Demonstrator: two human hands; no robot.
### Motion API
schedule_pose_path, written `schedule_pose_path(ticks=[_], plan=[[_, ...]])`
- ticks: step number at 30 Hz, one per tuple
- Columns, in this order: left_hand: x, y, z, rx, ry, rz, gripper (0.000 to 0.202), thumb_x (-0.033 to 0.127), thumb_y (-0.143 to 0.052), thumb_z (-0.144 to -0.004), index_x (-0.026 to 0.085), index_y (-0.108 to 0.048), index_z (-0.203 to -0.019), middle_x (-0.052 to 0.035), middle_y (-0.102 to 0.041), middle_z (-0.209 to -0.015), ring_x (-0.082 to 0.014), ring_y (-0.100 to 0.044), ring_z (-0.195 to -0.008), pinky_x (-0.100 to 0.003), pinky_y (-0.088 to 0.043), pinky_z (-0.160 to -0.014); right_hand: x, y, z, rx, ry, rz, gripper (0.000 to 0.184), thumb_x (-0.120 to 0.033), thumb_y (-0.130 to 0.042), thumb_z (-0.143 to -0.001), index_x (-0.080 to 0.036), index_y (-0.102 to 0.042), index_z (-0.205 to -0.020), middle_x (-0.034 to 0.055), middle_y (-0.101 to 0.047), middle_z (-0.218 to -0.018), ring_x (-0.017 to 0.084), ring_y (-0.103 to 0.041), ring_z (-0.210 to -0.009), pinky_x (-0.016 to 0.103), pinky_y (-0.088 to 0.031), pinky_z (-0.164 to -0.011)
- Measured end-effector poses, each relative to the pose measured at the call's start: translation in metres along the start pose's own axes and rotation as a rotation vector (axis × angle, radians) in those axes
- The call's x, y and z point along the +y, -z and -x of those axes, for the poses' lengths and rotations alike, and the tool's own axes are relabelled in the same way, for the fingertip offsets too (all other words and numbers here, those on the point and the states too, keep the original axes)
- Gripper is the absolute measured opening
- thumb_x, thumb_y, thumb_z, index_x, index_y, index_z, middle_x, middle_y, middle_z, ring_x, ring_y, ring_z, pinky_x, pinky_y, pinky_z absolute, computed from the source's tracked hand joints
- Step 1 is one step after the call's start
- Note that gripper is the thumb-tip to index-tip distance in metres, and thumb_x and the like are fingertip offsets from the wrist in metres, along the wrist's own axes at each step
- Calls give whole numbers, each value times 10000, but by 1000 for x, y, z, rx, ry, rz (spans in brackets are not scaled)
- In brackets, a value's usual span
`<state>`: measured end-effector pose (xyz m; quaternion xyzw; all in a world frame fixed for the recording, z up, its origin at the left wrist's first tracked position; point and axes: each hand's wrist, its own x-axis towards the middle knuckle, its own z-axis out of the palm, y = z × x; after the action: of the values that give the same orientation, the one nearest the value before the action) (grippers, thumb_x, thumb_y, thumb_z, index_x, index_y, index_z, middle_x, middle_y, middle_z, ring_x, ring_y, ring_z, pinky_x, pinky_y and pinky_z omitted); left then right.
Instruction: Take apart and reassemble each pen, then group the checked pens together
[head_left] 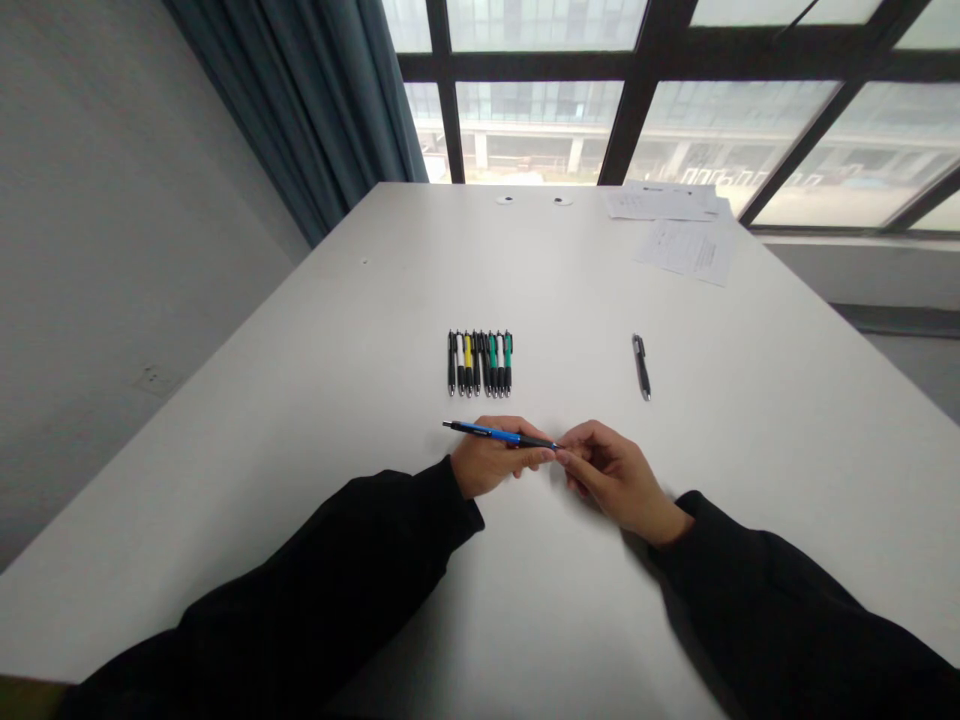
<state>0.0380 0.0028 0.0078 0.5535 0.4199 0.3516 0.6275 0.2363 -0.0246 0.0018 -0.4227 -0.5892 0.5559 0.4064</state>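
Note:
A blue pen point(491, 432) lies level between both my hands, just above the white table point(315, 400). My left hand point(491, 462) is curled around its black grip part, with the blue barrel sticking out to the left. My right hand point(611, 475) pinches the pen's right tip with thumb and fingers. Beyond my hands a tidy row of several pens point(480, 362) with black, white, yellow and green barrels lies side by side. One dark pen point(641, 367) lies alone to the right of the row.
Sheets of paper point(686, 245) lie at the table's far right near the window. Two small round discs point(534, 200) sit at the far edge. A blue curtain point(315, 110) hangs at the back left.

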Motion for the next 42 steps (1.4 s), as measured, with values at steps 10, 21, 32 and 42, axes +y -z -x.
schedule_pose_path(ticks=[10,21,32,42], plan=[[2,-1,1,3,-7,20,336,397,-815,-700,99,-709,-813,-24,-657,-603,-84,-545,-503,-191,-415,-441,0,1,1,42,217,103,108,-303,-671,-887,-205,-626,-886,70,-661,-868,158,-601,-687,295,-484,-563],[-1,1,0,29,-10,13,339,420,-802,-709,112,-667,-751,-9,-649,-584,-64,-501,-448,-188,-375,-418,-4,2,2,64,345,267,133,-239,-634,-898,-219,-579,-779,64,-643,-865,175,-604,-749,330,-493,-648],[2,0,0,-14,-18,141,311,338,-787,-691,126,-595,-813,5,-642,-609,-57,-506,-446,-176,-386,-420,-1,1,2,44,256,225,94,-291,-649,-890,-212,-624,-933,75,-658,-902,162,-595,-705,303,-486,-587],[-1,-1,-2,65,-19,191,224,251,-759,-680,133,-591,-769,14,-615,-570,-70,-508,-449,-188,-388,-427,-9,25,-7,93,300,671,89,-110,-585,-775,-198,-573,-782,-3,-540,-684,126,-478,-581,267,-387,-560]])
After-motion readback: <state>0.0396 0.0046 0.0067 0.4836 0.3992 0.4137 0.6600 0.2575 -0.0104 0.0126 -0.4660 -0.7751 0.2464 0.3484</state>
